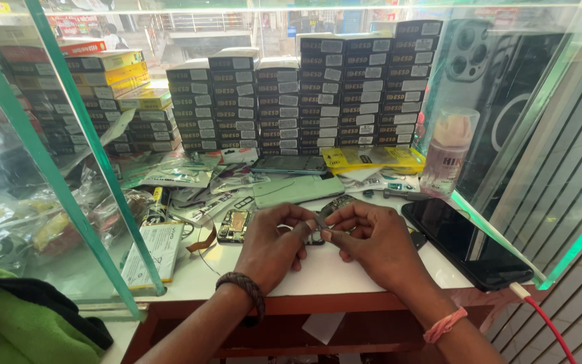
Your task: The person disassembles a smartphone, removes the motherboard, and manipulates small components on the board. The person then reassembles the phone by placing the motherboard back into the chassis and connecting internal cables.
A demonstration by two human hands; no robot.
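Nearest to us, our left hand [274, 244], with a braided band at the wrist, and our right hand [370, 241], with a pink band, meet fingertip to fingertip over the white counter [318, 273]. Both are pressed together in a pinch on one small grey part [320, 222], a thin sliver that shows only between the thumbs and forefingers, so we cannot tell its exact shape. We judge it very light, stiff and easily bent or lost, best held by its edges with the fingertips, as both hands do now, and never by its flat faces. Just under and behind the fingers lies an opened phone body [335, 205], dark and partly hidden by the right hand; it looks rigid but delicate and wants support from below. Just left of the left hand sits a bare circuit board [235, 225], fragile, to be lifted by its rim. Farther left lies a flat white battery [153, 253] behind the glass partition [89, 168]. To the right of the right hand rests a black phone [466, 246], smooth and probably slippery. Beyond the hands lie a pale green back cover [298, 189] and a clear bottle [447, 152], then the stacked dark boxes [331, 94] along the rear.
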